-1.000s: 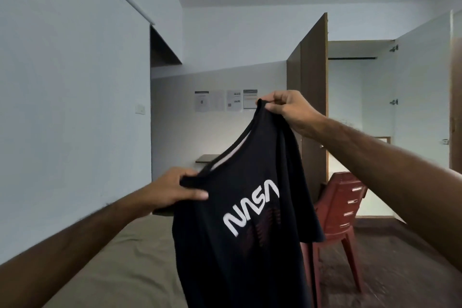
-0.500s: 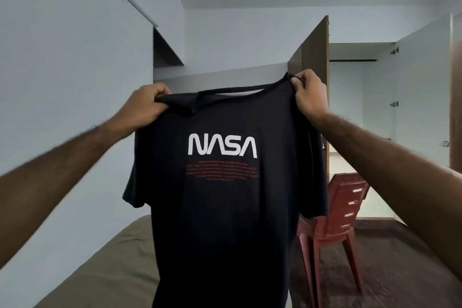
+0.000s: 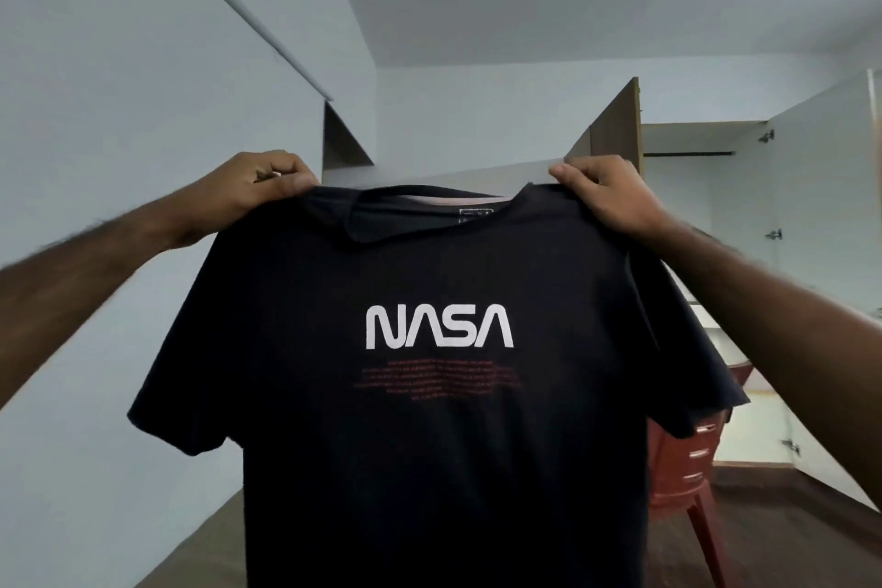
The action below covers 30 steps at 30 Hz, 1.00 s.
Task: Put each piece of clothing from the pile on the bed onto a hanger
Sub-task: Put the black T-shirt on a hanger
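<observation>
A black T-shirt (image 3: 439,444) with white NASA lettering and red small print hangs spread out in front of me, its front facing me. My left hand (image 3: 257,191) pinches its left shoulder and my right hand (image 3: 606,193) pinches its right shoulder, both at the same height beside the collar. The shirt hides most of the room behind it. No hanger shows in this view.
A brown bed cover (image 3: 200,544) shows at the lower left, next to the white wall. A red plastic chair (image 3: 687,477) stands on the dark floor at the right. Behind it an open wardrobe (image 3: 692,205) has a rail near its top.
Both hands have lifted the shirt and drawn it level and flat; a second ago it hung slanted with the left hand much lower. The view has tilted upward.
</observation>
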Each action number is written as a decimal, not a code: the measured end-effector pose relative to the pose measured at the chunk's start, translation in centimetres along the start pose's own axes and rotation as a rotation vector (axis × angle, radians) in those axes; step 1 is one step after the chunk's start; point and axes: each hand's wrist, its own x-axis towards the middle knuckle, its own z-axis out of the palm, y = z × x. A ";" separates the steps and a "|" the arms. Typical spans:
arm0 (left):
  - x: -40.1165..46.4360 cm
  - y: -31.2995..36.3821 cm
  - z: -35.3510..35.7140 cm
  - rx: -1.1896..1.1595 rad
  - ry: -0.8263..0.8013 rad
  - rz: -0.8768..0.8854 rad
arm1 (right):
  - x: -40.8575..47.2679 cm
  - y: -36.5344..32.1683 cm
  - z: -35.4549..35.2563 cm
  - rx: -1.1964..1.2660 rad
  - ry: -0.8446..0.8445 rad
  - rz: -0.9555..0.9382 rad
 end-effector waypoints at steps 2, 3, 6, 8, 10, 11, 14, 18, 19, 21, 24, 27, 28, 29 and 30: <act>-0.1 -0.8 0.0 0.009 0.084 0.002 | -0.2 -0.7 0.0 0.221 -0.070 0.035; 0.0 -1.4 0.3 0.054 0.149 0.005 | -0.3 -1.0 0.2 0.294 -0.086 0.044; -0.2 -2.7 1.7 0.154 0.373 0.018 | -0.9 -1.5 1.0 0.436 -0.051 0.046; -0.7 -3.1 3.0 0.115 0.452 0.020 | -1.1 -1.8 1.6 0.499 -0.013 0.036; -1.1 -3.7 3.9 0.051 0.484 0.000 | -1.3 -1.5 2.1 0.552 -0.005 0.035; -1.1 -4.2 4.2 0.010 0.487 -0.017 | -1.3 -1.1 2.5 0.554 -0.011 0.041; -1.0 -6.7 5.8 -0.060 0.439 -0.089 | -1.2 1.8 4.8 0.388 -0.070 0.090; -0.8 -13.0 10.8 0.089 0.282 -0.171 | -1.9 8.8 11.5 -0.028 -0.259 0.185; -0.8 -14.9 12.4 0.124 0.236 -0.188 | -2.4 10.7 13.6 -0.119 -0.336 0.205; -1.2 -19.3 16.1 0.177 0.131 -0.216 | -4.0 14.5 18.2 -0.233 -0.471 0.242; -2.7 -26.8 22.3 0.321 -0.073 -0.188 | -7.3 20.8 26.1 -0.287 -0.605 0.295; -4.9 -35.5 29.4 0.538 -0.318 -0.152 | -11.5 27.8 35.5 -0.271 -0.725 0.354; -5.7 -38.7 32.0 0.600 -0.368 -0.140 | -13.1 29.9 38.8 -0.261 -0.774 0.382; -6.4 -41.5 34.6 0.641 -0.392 -0.130 | -14.8 32.2 42.2 -0.250 -0.816 0.407; -7.0 -44.1 37.3 0.658 -0.400 -0.143 | -16.6 34.0 45.4 -0.252 -0.845 0.431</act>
